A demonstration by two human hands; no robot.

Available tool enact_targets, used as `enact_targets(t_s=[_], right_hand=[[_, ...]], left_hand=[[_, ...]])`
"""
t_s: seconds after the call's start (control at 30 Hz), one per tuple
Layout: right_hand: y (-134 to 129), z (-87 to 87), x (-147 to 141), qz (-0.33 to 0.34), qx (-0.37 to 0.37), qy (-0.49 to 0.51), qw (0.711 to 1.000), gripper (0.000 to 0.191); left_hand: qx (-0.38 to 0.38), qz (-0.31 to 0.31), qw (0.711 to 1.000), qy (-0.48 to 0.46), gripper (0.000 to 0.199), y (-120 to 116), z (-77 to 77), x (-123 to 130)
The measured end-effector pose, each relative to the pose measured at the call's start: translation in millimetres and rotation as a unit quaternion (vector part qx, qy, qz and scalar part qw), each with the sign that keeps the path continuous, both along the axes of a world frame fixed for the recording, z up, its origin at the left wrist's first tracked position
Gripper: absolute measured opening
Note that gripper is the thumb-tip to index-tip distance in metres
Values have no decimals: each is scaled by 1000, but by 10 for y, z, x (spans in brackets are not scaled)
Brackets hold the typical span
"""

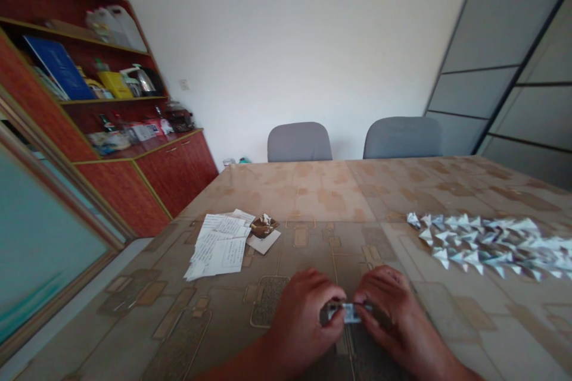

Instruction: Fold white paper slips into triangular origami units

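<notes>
Between my two hands, low over the near part of the table, is a small folded strip of printed paper. My left hand pinches its left end between thumb and forefinger. At the other end, my right hand grips it with thumb and fingertips, the knuckles bent. Only the middle of the strip shows; its ends are hidden by my fingers. Off to the right stand rows of small folded paper pieces with pointed tips. To the left lies a loose pile of paper slips with writing or print on them.
A brown and gold item and a white piece lie beside the slips. The table has a patterned cover. Two grey chairs stand at its far side. A red-brown shelf cabinet is at the left, grey panels at the right.
</notes>
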State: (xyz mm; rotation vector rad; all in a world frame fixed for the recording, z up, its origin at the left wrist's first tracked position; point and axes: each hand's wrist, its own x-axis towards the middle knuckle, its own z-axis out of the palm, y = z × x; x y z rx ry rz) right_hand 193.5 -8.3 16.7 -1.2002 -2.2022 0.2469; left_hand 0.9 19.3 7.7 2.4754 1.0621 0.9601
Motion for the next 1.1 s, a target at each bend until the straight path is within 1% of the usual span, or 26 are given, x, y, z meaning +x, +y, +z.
enact_targets(t_s=[0.07, 0.2, 0.27, 0.37, 0.47, 0.57, 0.6, 0.73, 0.8, 0.83, 0.9, 0.97, 1.1], right_hand=[[-12, -17, -28, 3, 9, 7, 1000, 13], [-24, -33, -66, 11, 24, 20, 999, 15], [-24, -5, -73, 12, 27, 17, 999, 16], [-9, 62, -44, 11, 40, 7, 999, 18], [28, 101, 54, 0, 54, -13, 998, 21], [63, 91, 176, -26, 51, -31, 998, 18], [69, 84, 204, -32, 45, -30, 998, 16], [47, 81, 197, -13, 16, -6, 1000, 15], [24, 92, 152, -8, 1, 0, 1000, 13], [13, 97, 130, -7, -3, 1, 1000, 13], [-5, 104, 91, -3, -8, -1, 1000, 12], [-18, 108, 53, 5, -11, -5, 1000, 11], [-39, 111, -38, 18, -11, -2, 1000, 12]], left_hand=[[10, -16, 1000, -7, 12, -2, -18, 19], [14, -15, 999, -25, 15, 12, -32, 42], [-7, -14, 999, -33, 16, 19, -25, 44], [-62, 7, 997, -46, 17, 35, -8, 20], [-108, 34, 992, -53, 17, 85, 13, -56], [-136, 70, 987, -58, 16, 154, 59, -158], [-143, 69, 985, -69, 16, 168, 82, -183], [-157, 12, 982, -99, 10, 131, 156, -178], [-165, -6, 982, -94, 12, 83, 147, -128], [-170, -12, 981, -91, 9, 61, 129, -102], [-177, -10, 979, -96, 5, 28, 84, -59], [-177, 1, 979, -104, 9, 7, 46, -34], [-158, 8, 981, -111, 11, -39, 49, -12]])
